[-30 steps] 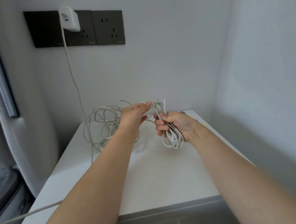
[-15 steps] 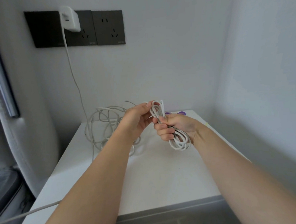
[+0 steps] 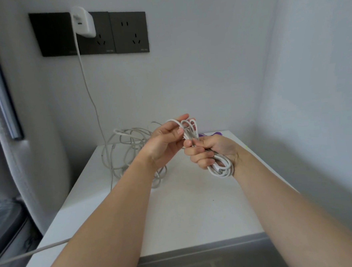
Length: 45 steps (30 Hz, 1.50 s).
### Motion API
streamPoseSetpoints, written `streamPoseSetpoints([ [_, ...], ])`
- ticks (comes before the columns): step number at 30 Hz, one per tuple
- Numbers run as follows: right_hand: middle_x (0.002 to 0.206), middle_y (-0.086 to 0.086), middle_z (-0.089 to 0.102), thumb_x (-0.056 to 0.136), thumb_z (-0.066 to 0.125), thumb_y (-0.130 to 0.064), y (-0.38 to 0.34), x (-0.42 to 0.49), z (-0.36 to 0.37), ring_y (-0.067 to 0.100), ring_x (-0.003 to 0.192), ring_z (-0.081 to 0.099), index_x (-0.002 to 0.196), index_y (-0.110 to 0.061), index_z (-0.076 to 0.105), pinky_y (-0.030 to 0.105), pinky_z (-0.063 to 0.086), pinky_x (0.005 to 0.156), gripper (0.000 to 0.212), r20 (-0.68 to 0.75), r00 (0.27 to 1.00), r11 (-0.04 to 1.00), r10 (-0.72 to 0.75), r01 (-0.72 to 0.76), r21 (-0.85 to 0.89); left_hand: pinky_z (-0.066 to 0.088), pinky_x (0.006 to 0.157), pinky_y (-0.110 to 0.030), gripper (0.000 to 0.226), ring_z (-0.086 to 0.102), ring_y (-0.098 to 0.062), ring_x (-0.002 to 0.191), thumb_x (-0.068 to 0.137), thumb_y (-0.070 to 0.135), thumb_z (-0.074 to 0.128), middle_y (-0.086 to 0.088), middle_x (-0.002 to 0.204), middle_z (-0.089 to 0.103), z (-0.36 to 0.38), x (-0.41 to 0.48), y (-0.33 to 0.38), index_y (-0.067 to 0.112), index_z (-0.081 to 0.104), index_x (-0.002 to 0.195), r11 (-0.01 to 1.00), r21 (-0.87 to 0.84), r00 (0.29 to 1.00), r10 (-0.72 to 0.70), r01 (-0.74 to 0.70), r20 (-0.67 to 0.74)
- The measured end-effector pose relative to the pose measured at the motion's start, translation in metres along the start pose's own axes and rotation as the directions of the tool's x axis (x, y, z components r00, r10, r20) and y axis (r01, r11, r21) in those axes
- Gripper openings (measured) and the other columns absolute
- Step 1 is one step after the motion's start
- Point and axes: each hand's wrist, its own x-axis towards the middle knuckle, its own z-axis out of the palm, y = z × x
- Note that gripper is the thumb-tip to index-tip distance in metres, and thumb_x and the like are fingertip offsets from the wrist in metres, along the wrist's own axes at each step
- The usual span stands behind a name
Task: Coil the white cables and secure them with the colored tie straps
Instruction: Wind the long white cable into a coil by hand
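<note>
My right hand [image 3: 210,151] grips a coiled white cable [image 3: 220,168] in its fist above the white tabletop [image 3: 186,205]; loops stick out above and below the fist. My left hand [image 3: 165,138] pinches the top loops of that coil between thumb and fingers. Behind my left hand a loose tangle of white cable [image 3: 128,149] lies at the back of the table. A purple tie strap [image 3: 216,133] peeks out behind my right hand, mostly hidden.
A white charger [image 3: 83,22] sits in a dark wall socket panel [image 3: 109,32], its cord [image 3: 88,87] hanging down to the table. Another white cord [image 3: 33,251] runs off the table's front left. Walls close in at the back and right.
Both hands have drawn closer together and risen slightly. My left hand has gone from feeding cable beside the coil to pinching the coil's top loops.
</note>
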Motion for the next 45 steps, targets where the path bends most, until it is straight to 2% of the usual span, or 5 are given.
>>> streamPoseSetpoints([
  [10, 0.057, 0.000, 0.042, 0.056, 0.087, -0.008, 0.001, 0.001, -0.002, 0.005, 0.036, 0.039, 0.086, -0.003, 0.054, 0.018, 0.038, 0.034, 0.045, -0.094, 0.994, 0.998, -0.047, 0.044, -0.033, 0.050, 0.053, -0.023, 0.046, 0.054, -0.016, 0.045, 0.089, -0.009, 0.043, 0.003, 0.077, 0.068, 0.001, 0.001, -0.003, 0.010, 0.069, 0.057, 0.992, 0.082, 0.994, 0.097, -0.093, -0.051],
  [30, 0.044, -0.004, 0.035, 0.102, 0.024, -0.012, 0.000, 0.009, -0.002, 0.006, 0.028, 0.027, 0.076, -0.010, 0.041, 0.015, 0.029, 0.033, 0.031, -0.492, 0.847, 0.962, -0.204, 0.081, -0.259, 0.056, 0.064, -0.022, 0.022, 0.068, -0.012, 0.061, 0.091, 0.006, 0.054, 0.000, 0.064, 0.071, 0.003, 0.006, -0.002, 0.005, 0.066, 0.072, 0.941, 0.334, 0.896, 0.191, -0.051, -0.400],
  [35, 0.043, -0.004, 0.036, 0.102, 0.024, -0.012, -0.004, 0.009, -0.006, 0.006, 0.029, 0.027, 0.076, -0.011, 0.042, 0.015, 0.029, 0.033, 0.032, -0.491, 0.805, 0.939, -0.332, 0.236, -0.249, 0.044, 0.056, -0.025, 0.016, 0.054, -0.012, 0.057, 0.082, 0.006, 0.059, 0.000, 0.061, 0.060, -0.003, 0.006, 0.002, 0.012, 0.063, 0.069, 0.753, 0.656, 0.712, 0.492, -0.058, -0.501],
  [39, 0.044, -0.005, 0.037, 0.102, 0.023, -0.012, -0.003, 0.010, -0.005, 0.006, 0.030, 0.028, 0.077, -0.011, 0.043, 0.016, 0.030, 0.033, 0.033, -0.440, 0.810, 0.920, -0.387, 0.304, -0.249, 0.042, 0.079, -0.019, 0.027, 0.058, -0.012, 0.089, 0.085, 0.012, 0.062, 0.002, 0.096, 0.064, -0.008, 0.007, -0.012, 0.015, 0.063, 0.112, 0.412, 0.910, 0.851, 0.463, 0.041, -0.248],
  [45, 0.047, -0.007, 0.038, 0.081, 0.053, -0.022, -0.006, 0.002, -0.002, 0.004, 0.032, 0.031, 0.078, -0.013, 0.042, 0.018, 0.032, 0.034, 0.015, -0.264, 0.826, 0.863, -0.497, 0.438, -0.253, 0.046, 0.083, -0.036, 0.025, 0.060, -0.030, 0.097, 0.095, 0.008, 0.042, -0.012, 0.100, 0.069, -0.023, 0.008, -0.013, 0.007, 0.065, 0.103, 0.074, 0.983, 0.898, 0.400, 0.168, -0.183],
])
